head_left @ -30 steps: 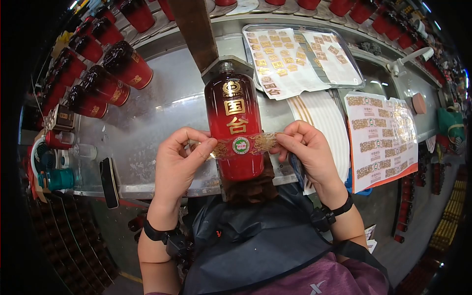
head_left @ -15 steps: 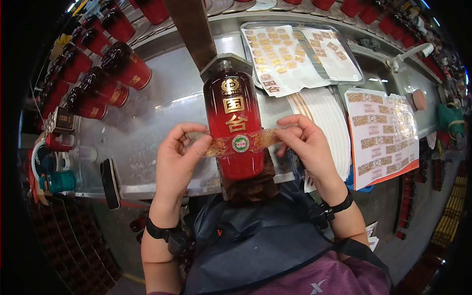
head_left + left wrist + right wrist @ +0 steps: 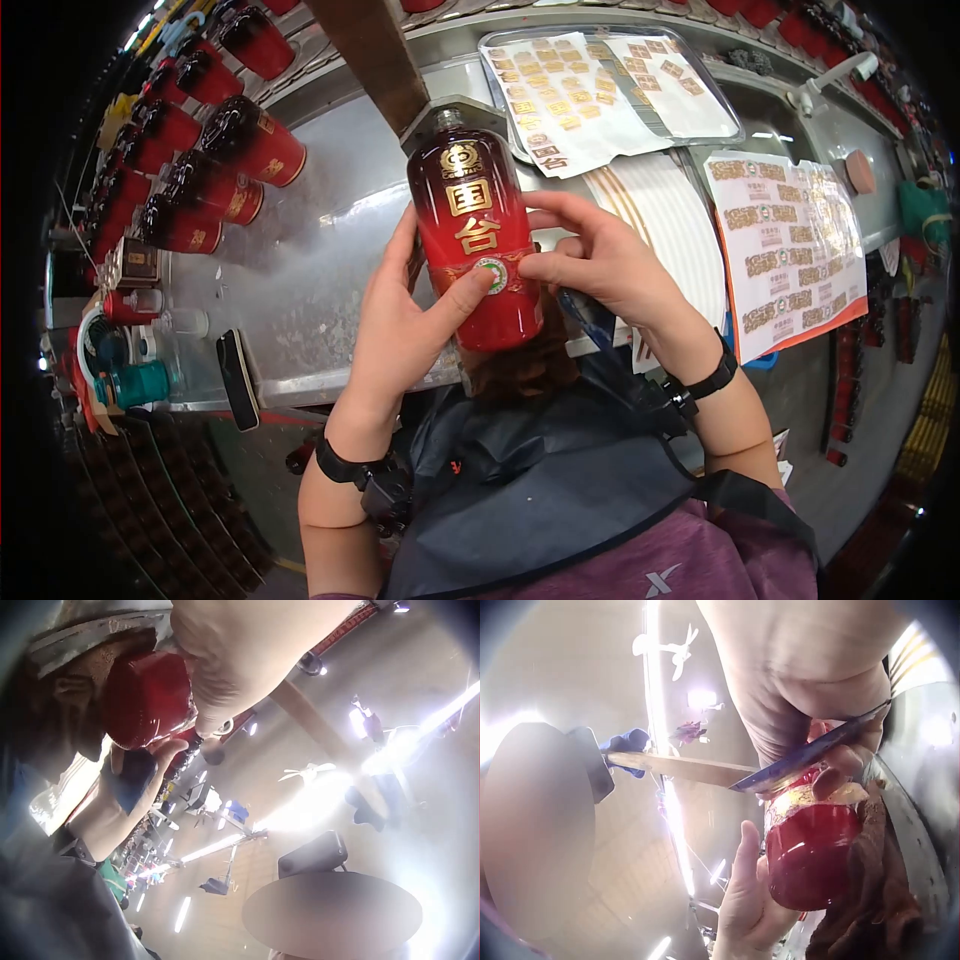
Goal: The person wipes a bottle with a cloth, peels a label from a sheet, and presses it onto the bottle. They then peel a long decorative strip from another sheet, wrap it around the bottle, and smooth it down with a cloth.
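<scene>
A red-and-black bottle [image 3: 470, 205] with gold characters lies tilted on its back, neck away from me. Around its lower body runs a decorated clear sticker band [image 3: 450, 276] with a round green-and-white seal. My left hand [image 3: 415, 315] holds the bottle's left side, thumb pressing beside the seal and fingers mostly hidden along the glass. From the right, my right hand [image 3: 610, 265] lays its thumb on the band, its index finger against the bottle's side. A flat blue blade-like strip [image 3: 810, 754] is tucked in that hand's lower fingers. Brown cloth [image 3: 515, 370] lies under the base.
A metal tray [image 3: 715, 120] with sheets of gold stickers stands at the back. Right of me are a sheet of bands [image 3: 785, 250] and a white ribbed mat [image 3: 665, 215]. Several bottles [image 3: 255, 140] and a phone [image 3: 238, 378] are on the left; a wooden post [image 3: 365, 55] rises behind.
The band was stretched between both hands across the bottle's front; now its ends go round the sides. Both hands have moved inward, the left thumb onto the label and fingers along the bottle's sides.
</scene>
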A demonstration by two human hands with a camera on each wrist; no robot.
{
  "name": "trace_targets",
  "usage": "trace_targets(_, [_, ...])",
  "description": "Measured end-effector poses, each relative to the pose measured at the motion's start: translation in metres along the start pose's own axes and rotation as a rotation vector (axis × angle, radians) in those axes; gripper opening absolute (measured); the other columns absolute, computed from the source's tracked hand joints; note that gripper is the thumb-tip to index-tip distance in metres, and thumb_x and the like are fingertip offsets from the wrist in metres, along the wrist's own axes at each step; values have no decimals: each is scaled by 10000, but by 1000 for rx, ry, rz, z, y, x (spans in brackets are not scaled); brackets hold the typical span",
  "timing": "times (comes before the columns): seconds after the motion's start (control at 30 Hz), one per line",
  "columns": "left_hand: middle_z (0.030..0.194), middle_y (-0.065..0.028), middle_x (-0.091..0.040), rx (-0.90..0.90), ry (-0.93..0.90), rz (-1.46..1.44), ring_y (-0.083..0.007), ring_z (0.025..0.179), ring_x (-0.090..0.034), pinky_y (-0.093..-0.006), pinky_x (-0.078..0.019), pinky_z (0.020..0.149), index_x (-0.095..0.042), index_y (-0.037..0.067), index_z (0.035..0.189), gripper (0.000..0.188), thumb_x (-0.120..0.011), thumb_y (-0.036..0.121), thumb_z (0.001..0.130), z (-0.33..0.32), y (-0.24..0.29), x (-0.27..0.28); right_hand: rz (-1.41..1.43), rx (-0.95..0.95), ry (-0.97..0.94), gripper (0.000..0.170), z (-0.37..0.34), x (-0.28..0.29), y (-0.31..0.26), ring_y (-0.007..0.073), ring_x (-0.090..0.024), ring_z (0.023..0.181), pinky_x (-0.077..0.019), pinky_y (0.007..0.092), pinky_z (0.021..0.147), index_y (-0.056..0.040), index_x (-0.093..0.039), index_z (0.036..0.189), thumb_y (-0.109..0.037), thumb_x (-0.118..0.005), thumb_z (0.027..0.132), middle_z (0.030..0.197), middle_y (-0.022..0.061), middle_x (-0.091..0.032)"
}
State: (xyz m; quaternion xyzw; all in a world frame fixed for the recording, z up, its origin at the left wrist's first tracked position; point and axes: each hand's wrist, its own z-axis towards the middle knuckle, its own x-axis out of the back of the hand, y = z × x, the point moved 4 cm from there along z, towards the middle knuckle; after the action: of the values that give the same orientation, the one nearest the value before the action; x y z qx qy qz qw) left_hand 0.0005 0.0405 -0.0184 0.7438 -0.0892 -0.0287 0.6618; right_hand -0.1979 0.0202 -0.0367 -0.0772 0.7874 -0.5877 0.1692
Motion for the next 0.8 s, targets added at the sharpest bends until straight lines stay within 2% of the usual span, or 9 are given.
trace_targets(0.23, [1433,-164,-498,16,0,-94,-239,1335,-470,-375,-351,1133,-300,-53,1514,823,-771,124,862,-1,-1,-1,92,-10,-19,640,2,-2,3,53,-624,784,-507,206,710,8,-516,1359,-160,-822,823,1159,109,-665])
trace_targets(0.37, [1425,-152,-504,36,-5,-115,-225,1317,-484,-372,-364,1123,-313,-44,1512,795,-755,112,870,0,-3,0,100,8,-22,647,2,0,4,65,-634,809,-513,215,726,9,-513,1360,-167,-824,821,1159,116,-662])
trace_targets(0.43, [1423,-149,-506,34,-1,-117,-222,1313,-487,-372,-369,1119,-316,-41,1512,788,-751,109,872,0,-6,1,103,-12,-50,601,2,-1,4,72,-657,869,-510,214,715,0,-487,1386,-70,-763,857,1201,103,-637])
trace_targets(0.53, [1430,-147,-498,14,-5,-107,-217,1314,-487,-371,-378,1114,-316,-44,1512,764,-731,87,884,0,-8,1,130,1,-55,604,2,-1,7,77,-656,875,-513,216,719,-1,-487,1385,-71,-767,855,1198,104,-636])
trace_targets(0.6, [1410,-173,-491,38,11,-175,-254,1308,-490,-391,-387,1105,-245,-44,1538,956,-825,165,807,0,-10,1,125,4,-48,603,2,-1,6,78,-655,871,-516,218,720,-2,-487,1388,-77,-765,859,1196,105,-636])
trace_targets(0.63, [1410,-173,-491,36,10,-171,-254,1308,-490,-391,-387,1105,-245,-44,1538,956,-825,165,807,-3,-8,2,118,6,-42,602,2,-1,6,80,-653,867,-518,220,720,-3,-486,1391,-83,-762,863,1194,106,-636])
trace_targets(0.7, [1350,-215,-487,-294,66,573,-322,1254,-515,-424,-412,1065,-135,-55,1555,1234,-926,266,664,-15,9,5,128,-9,-50,601,1,2,5,78,-651,864,-520,221,720,-7,-486,1398,-90,-758,869,1192,106,-636])
trace_targets(0.73, [1350,-215,-487,-296,62,574,-322,1254,-515,-424,-412,1065,-135,-55,1555,1234,-926,266,664,-18,12,2,136,-31,-59,601,0,3,6,77,-649,860,-521,223,720,-11,-485,1405,-97,-753,874,1191,106,-636])
trace_targets(0.8, [1295,-247,-476,-335,-13,828,-378,1189,-522,-454,-429,1019,-55,-66,1555,1423,-974,331,543,-23,20,-12,134,-30,-55,598,-1,4,7,74,-647,850,-521,219,716,-16,-485,1411,-100,-746,880,1191,106,-636])
